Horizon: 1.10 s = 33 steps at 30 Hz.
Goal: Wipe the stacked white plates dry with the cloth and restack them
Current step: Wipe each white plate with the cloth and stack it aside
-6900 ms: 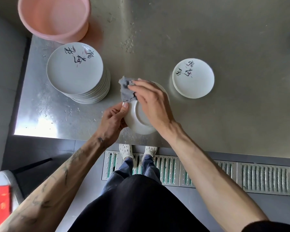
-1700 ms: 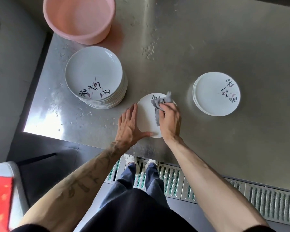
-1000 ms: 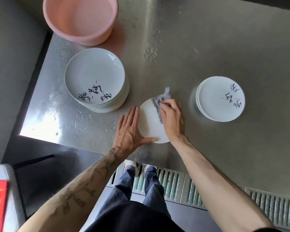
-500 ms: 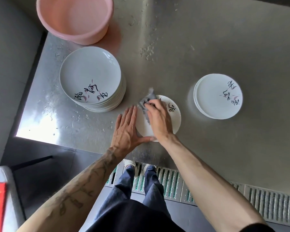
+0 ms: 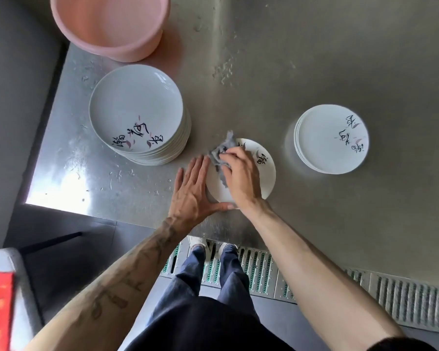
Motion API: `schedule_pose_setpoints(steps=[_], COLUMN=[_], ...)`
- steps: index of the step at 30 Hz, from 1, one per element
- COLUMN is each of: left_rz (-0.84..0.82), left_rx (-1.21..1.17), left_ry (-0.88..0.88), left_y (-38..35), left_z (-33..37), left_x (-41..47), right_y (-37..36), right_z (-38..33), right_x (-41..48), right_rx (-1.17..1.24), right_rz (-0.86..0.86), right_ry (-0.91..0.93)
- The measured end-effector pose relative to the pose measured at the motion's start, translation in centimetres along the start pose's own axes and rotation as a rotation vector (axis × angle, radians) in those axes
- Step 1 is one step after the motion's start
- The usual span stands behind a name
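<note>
Both bare forearms reach forward over the near edge of the brushed stainless steel table [image 5: 314, 59]; the left one is tattooed. Left hand [image 5: 193, 191] lies palm down, flat on the surface, fingers straight and close together, their side against the left rim of the single round white ceramic plate [image 5: 265, 178]. Its thumb is stretched out along the plate's near rim. It grasps nothing, just braces. Right hand [image 5: 241, 173] sits over the plate's middle, fingers curled, bunching the crumpled grey cloth [image 5: 219, 154] and pressing it onto the plate's far-left part. A tail of cloth sticks out past the far rim. Plate rests face up by the near edge, black brush lettering showing on its right side. Tall stack of white lettered plates [image 5: 137, 115] stands to its left, nearer the left edge. Short stack of the same plates [image 5: 331, 139] is to its right, apart from it. Round pink plastic basin [image 5: 107, 24] sits further along the left edge, just beyond the tall stack. Ribbed metal floor grate [image 5: 403, 300] runs below the near edge.
</note>
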<state>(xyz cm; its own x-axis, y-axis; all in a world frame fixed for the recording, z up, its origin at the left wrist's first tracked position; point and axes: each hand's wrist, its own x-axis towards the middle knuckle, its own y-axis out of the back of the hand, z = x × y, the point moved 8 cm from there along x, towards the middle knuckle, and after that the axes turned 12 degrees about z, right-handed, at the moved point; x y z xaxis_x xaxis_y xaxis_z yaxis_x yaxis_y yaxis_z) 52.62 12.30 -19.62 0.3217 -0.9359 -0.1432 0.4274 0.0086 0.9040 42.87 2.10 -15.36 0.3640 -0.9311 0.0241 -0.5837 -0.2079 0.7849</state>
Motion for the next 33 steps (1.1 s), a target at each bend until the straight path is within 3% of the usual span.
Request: schedule_pose_setpoints(steps=[5,10,15,19,24,33], left_rz=[0.020,0.024,0.019,0.010,-0.001,0.022], left_rx=[-0.003,-0.011,-0.001,0.002,0.018,0.024], left_ry=[0.020,0.031,0.031,0.035,0.034,0.028], left_y=[0.0,0.3,0.3,0.4,0.1,0.0], left_z=[-0.1,0.1,0.1,0.3,0.2,0.2], left_x=[0.0,0.1,0.0,0.0,-0.1,0.0], right_y=[-0.2,-0.2,-0.2,0.5,-0.5,0.6], right_z=[-1.0,-0.8,-0.7,-0.1,-0.8,-0.8], right_x=[-4.3,-2.0,-4.1,-2.8,-4.0,-2.7], right_rx=[0.030,0.034,0.031,0.039,0.029,-0.030], right_rz=[-0.149,-0.060,-0.173,-0.051,-0.156,-0.117], right_ry=[0.174,0.042,0.122,0.016,0.098,0.182])
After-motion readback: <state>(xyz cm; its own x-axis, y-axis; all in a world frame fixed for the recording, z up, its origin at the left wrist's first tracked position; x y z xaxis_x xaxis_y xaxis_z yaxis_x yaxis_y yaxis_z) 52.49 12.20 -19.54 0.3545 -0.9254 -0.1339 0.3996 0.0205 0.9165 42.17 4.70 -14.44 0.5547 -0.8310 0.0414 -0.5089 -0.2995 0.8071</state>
